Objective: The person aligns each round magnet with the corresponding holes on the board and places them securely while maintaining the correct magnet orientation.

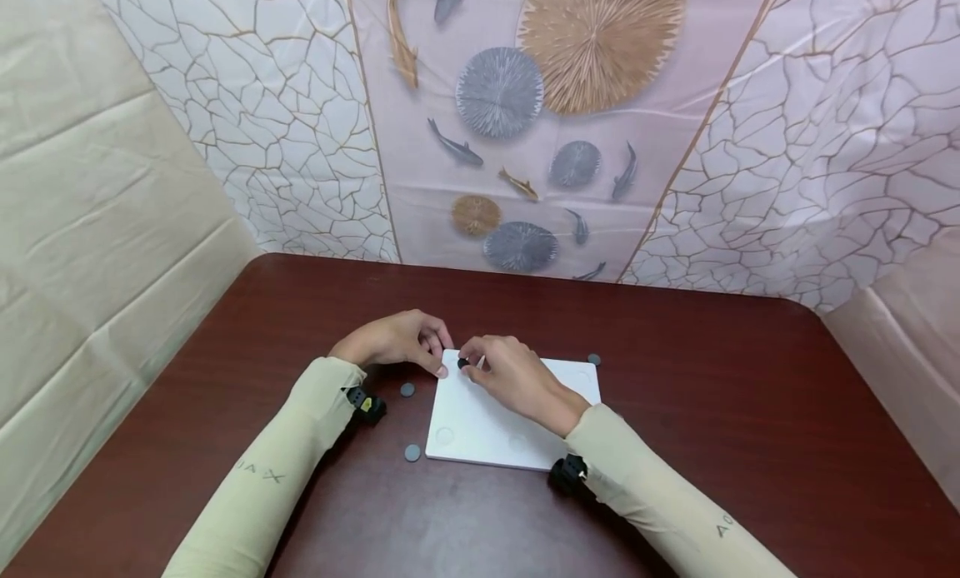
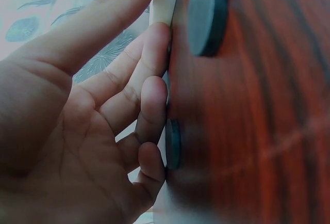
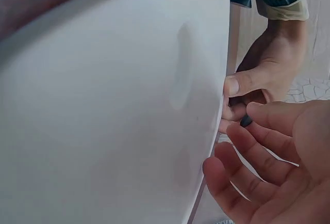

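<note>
A white rectangular board with shallow round recesses lies flat on the table. At its far left corner my left hand holds the edge, thumb on top and fingers along the side. Between thumb and index finger, my right hand pinches a small dark disc above that corner. Whether the disc touches the board cannot be told. Two grey discs lie left of the board, a nearer one and a farther one. The left wrist view also shows a large, close disc.
Another grey disc lies by the board's far right corner. The dark red-brown table extends around the board on every side. Patterned cloth hangs behind the table, and beige cloth hangs at the left.
</note>
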